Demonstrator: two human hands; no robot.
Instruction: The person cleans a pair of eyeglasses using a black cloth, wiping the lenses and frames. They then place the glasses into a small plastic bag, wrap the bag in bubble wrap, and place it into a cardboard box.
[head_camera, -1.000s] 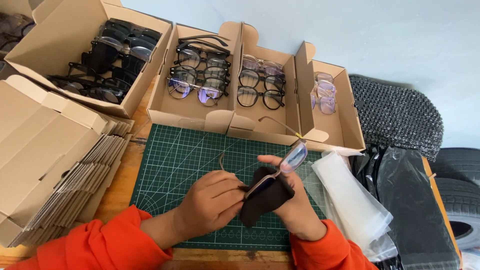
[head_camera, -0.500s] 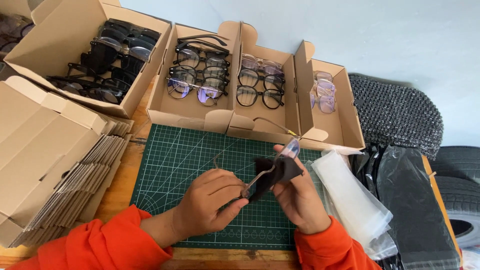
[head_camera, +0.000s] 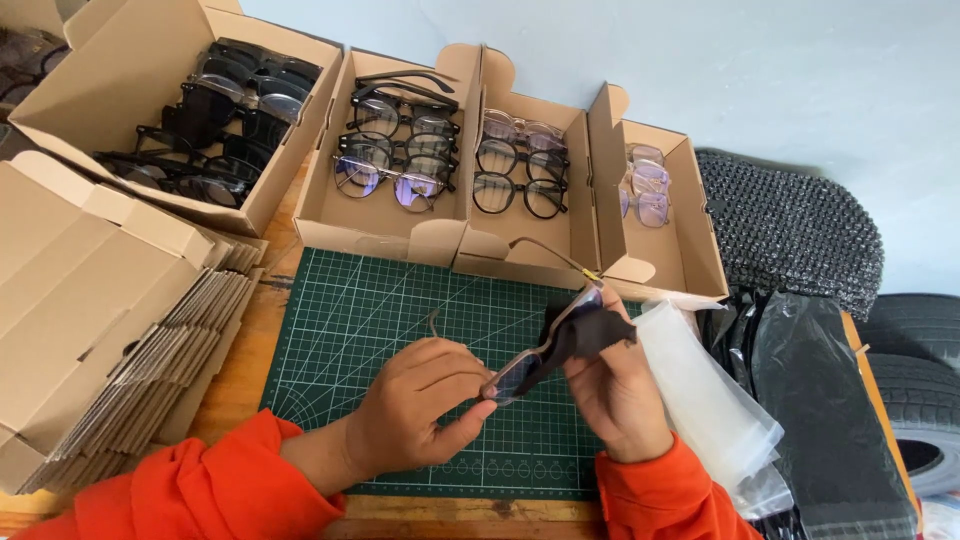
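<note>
Since a second ago I have lifted the glasses (head_camera: 545, 352) higher and tipped them steeper, and the dark cloth (head_camera: 590, 335) has slid up along the frame.

At far left lies a stack of flat folded cartons (head_camera: 110, 330) on the wooden bench (head_camera: 240, 370). Behind it, a large open cardboard box (head_camera: 290, 160) holds black-framed glasses packed in rows. Next to it, the second open box (head_camera: 330, 190) carries four or so dark thin-rimmed pairs, some with tinted lenses. The third box (head_camera: 580, 215) holds a few pairs, pale above and black below, and the fourth box (head_camera: 700, 250) has clear pale frames.

Over the green cutting mat (head_camera: 380, 320), my left hand (head_camera: 415, 410) has its fingers pinched on the lower end of the glasses. My right hand (head_camera: 615, 400) has its fingers closed round the cloth, pressed onto the frame. The glasses sit between both hands above the mat, long axis slanting from lower left up to upper right, one temple arm reaching up toward the boxes.

Just right of my right hand lie clear plastic sleeves (head_camera: 710, 400).
</note>
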